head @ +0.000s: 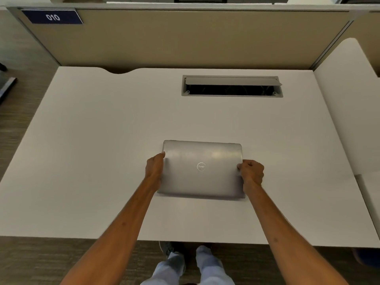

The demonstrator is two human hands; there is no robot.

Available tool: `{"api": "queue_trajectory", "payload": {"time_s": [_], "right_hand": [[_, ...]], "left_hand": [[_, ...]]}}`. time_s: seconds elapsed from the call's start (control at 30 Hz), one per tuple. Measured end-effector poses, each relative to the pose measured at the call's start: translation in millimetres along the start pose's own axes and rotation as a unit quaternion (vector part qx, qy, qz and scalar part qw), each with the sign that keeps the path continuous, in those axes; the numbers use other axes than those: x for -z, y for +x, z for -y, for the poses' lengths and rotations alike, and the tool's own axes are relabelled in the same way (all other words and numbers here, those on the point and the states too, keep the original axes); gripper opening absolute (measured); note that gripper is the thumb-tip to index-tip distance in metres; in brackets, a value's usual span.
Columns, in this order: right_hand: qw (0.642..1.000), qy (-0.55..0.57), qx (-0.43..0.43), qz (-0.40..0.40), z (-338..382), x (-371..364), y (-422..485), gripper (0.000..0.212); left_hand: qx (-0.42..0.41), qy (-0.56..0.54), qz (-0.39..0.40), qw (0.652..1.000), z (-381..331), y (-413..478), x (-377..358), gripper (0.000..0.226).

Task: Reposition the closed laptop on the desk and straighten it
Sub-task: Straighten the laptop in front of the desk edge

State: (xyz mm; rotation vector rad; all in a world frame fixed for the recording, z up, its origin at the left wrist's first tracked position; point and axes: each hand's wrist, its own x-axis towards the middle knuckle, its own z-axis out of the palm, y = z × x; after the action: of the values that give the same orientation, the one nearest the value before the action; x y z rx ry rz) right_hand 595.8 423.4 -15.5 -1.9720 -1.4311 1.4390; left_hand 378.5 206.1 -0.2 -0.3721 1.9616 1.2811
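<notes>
A closed silver laptop [202,177] with a round logo on its lid lies flat on the white desk [102,161], near the middle and a little toward the front edge. Its sides run almost square with the desk, turned very slightly clockwise. My left hand [154,167] grips the laptop's left edge, thumb on the lid near the far corner. My right hand [251,172] holds the right edge, fingers curled around it. Both forearms reach in from the bottom of the view.
A grey cable tray [232,86] with its lid tilted open is sunk into the desk behind the laptop. A beige partition [185,42] with a blue sign [52,17] reading 010 closes the back. A second white desk [353,99] adjoins on the right.
</notes>
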Motion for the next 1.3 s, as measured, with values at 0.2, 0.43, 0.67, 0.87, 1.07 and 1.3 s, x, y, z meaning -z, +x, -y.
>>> {"api": "queue_trajectory", "payload": {"time_s": [0.2, 0.43, 0.67, 0.87, 1.07, 1.3], "right_hand": [[1.000, 0.003, 0.002, -0.006, -2.3, -2.9, 2.3, 0.019], [1.000, -0.005, 0.012, -0.007, -5.7, -3.7, 4.7, 0.025], [1.000, 0.001, 0.012, 0.005, -7.1, -2.6, 11.2, 0.028], [0.999, -0.016, 0.023, 0.016, -10.3, -0.5, 16.8, 0.028], [0.991, -0.095, 0.092, 0.009, -15.5, -3.3, 12.9, 0.021], [0.931, -0.266, 0.247, -0.047, -31.2, -18.0, -0.7, 0.042]], "left_hand": [[-0.010, -0.006, 0.007, 1.000, 0.8, -0.6, -4.4, 0.023], [-0.019, -0.004, 0.004, 1.000, 0.1, 0.3, -3.9, 0.023], [-0.012, -0.008, 0.012, 1.000, 2.4, -0.7, -4.4, 0.019], [-0.072, 0.042, 0.009, 0.996, 5.9, 3.2, -2.4, 0.022], [-0.148, 0.254, -0.035, 0.955, 13.7, 3.2, -6.9, 0.062], [-0.290, 0.379, -0.062, 0.876, 42.7, -10.0, -26.4, 0.078]]}}
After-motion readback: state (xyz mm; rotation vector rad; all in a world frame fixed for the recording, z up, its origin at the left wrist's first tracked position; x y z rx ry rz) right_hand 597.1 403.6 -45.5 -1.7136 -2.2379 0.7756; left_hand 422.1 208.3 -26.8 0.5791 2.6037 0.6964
